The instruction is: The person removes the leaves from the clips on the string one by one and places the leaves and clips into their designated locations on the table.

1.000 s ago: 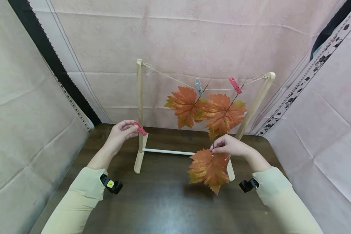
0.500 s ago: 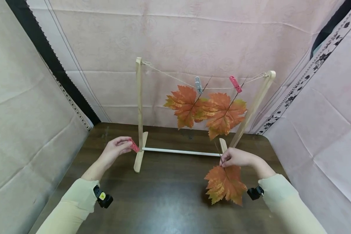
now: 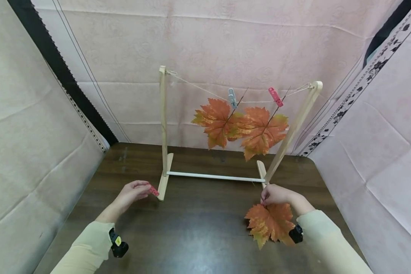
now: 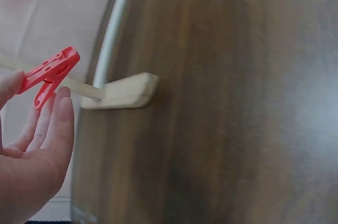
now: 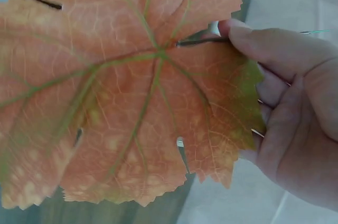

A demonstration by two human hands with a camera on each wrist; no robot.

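Observation:
My left hand [image 3: 131,196] pinches a red clothespin [image 4: 52,73] between thumb and fingers, beside the front end of the rack's left foot [image 3: 163,186]. In the left wrist view the clothespin's jaws point away from the hand. My right hand [image 3: 279,196] pinches the dark stem of an orange maple leaf [image 3: 270,224], low over the table near the rack's right foot. The leaf's broad face fills much of the right wrist view, its stem [image 5: 203,40] running to the thumb. Two more maple leaves hang from the string: one [image 3: 215,123] by a grey-blue clothespin [image 3: 232,98], one [image 3: 264,133] by a red-pink clothespin [image 3: 275,97].
The wooden rack has a left post [image 3: 163,121], a leaning right post [image 3: 292,131] and a white crossbar [image 3: 215,176] low between them. A thin string [image 3: 198,88] sags between the post tops. Pale cloth [image 3: 205,45] walls surround the dark wooden table [image 3: 191,228].
Both hands have come down and nearer the front edge. The right hand has carried its leaf down and to the right; the left has moved slightly left with its clothespin.

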